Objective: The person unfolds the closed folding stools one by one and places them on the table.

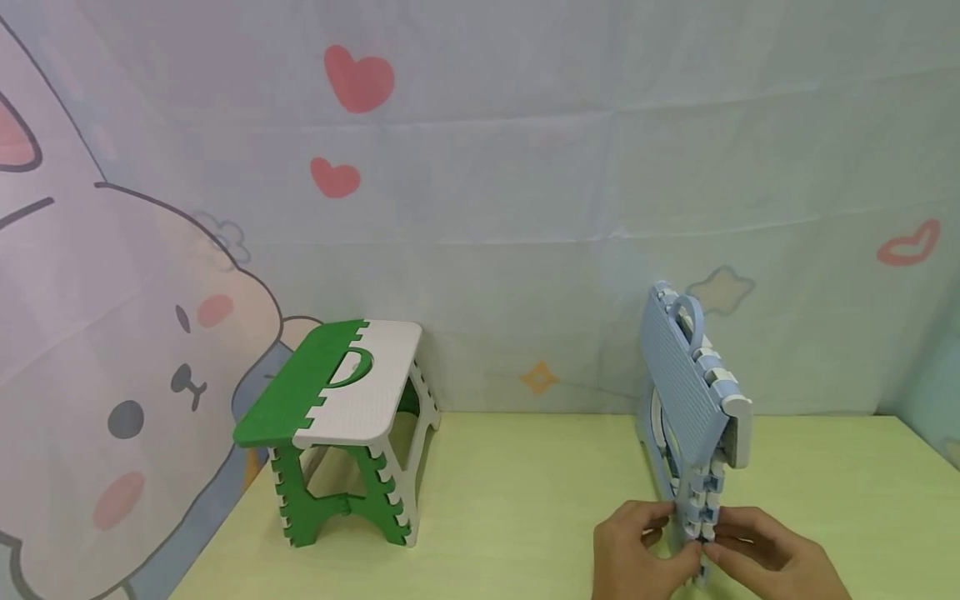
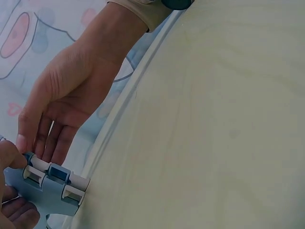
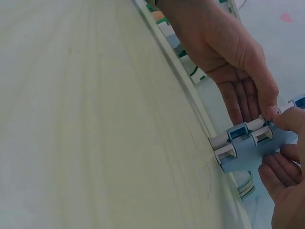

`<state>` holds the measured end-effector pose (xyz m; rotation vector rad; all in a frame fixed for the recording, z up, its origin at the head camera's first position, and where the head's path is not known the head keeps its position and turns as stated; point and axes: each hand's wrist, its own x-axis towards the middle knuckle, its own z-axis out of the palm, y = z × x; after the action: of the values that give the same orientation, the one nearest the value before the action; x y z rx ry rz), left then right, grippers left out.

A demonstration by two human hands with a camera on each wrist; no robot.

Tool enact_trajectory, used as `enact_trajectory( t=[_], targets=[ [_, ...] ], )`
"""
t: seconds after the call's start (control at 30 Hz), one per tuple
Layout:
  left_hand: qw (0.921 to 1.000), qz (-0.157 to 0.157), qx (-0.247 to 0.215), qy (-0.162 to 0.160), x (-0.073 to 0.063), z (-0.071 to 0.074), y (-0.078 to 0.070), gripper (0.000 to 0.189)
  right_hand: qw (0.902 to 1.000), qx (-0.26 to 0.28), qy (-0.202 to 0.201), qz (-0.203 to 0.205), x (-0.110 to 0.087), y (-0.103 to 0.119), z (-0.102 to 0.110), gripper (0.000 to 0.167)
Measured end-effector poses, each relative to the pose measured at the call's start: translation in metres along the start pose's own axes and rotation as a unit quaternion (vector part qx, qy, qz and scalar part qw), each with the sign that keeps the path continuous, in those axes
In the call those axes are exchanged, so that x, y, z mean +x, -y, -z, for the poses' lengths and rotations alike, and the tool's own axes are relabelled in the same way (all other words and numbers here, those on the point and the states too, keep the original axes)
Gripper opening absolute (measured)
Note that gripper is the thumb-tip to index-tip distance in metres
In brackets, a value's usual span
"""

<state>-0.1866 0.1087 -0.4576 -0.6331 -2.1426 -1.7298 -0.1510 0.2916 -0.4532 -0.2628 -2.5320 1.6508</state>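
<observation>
A blue-and-white folding stool [image 1: 678, 379] stands on its edge at the right of the table, folded narrow, its carry handle [image 1: 692, 321] on top. My left hand [image 1: 641, 550] pinches its near leg panel low down from the left. From the right, my right hand [image 1: 780, 554] pinches the same panel, the two thumbs close together at the hinged edge. Both wrist views show the hinge knuckles of the stool [image 2: 59, 183] [image 3: 243, 138] between the hands. The far side of the stool is hidden.
A green-and-white folding stool [image 1: 352, 383] stands unfolded at the left of the table. The pale yellow-green tabletop [image 1: 525, 500] runs between the two stools. Behind is a cloth backdrop [image 1: 495, 275] printed with hearts and a cartoon rabbit.
</observation>
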Motion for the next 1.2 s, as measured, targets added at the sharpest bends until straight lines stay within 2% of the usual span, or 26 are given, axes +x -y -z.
enact_trajectory(
  t=[0.1,0.2,0.4,0.57,0.77,1.07,1.2],
  targets=[
    [0.9998,-0.018,0.001,-0.006,0.0,0.0,0.001,0.027,0.9979,-0.014,-0.03,0.056,-0.002,0.0,-0.005,0.047],
    [0.9998,-0.02,0.004,-0.007,0.0,0.0,0.0,0.029,0.9913,-0.022,-0.059,0.116,-0.003,-0.001,-0.011,0.036],
    [0.9996,-0.021,0.011,-0.012,0.002,0.0,-0.001,0.03,0.9776,-0.045,-0.1,0.179,-0.002,0.0,-0.019,0.03],
    [0.9981,-0.049,0.029,-0.024,0.003,-0.001,0.001,0.03,0.9658,-0.04,-0.128,0.222,-0.002,0.0,-0.025,0.03],
    [0.9964,-0.063,0.043,-0.035,0.004,-0.003,0.001,0.03,0.963,-0.045,-0.138,0.227,-0.003,-0.001,-0.026,0.032],
    [0.9981,-0.043,0.031,-0.03,0.004,-0.001,-0.003,0.03,0.959,-0.055,-0.14,0.24,-0.005,0.0,-0.024,0.031],
    [0.9974,-0.058,0.028,-0.032,0.005,0.0,-0.001,0.03,0.9591,-0.062,-0.141,0.238,-0.004,0.001,-0.024,0.031]
  ],
)
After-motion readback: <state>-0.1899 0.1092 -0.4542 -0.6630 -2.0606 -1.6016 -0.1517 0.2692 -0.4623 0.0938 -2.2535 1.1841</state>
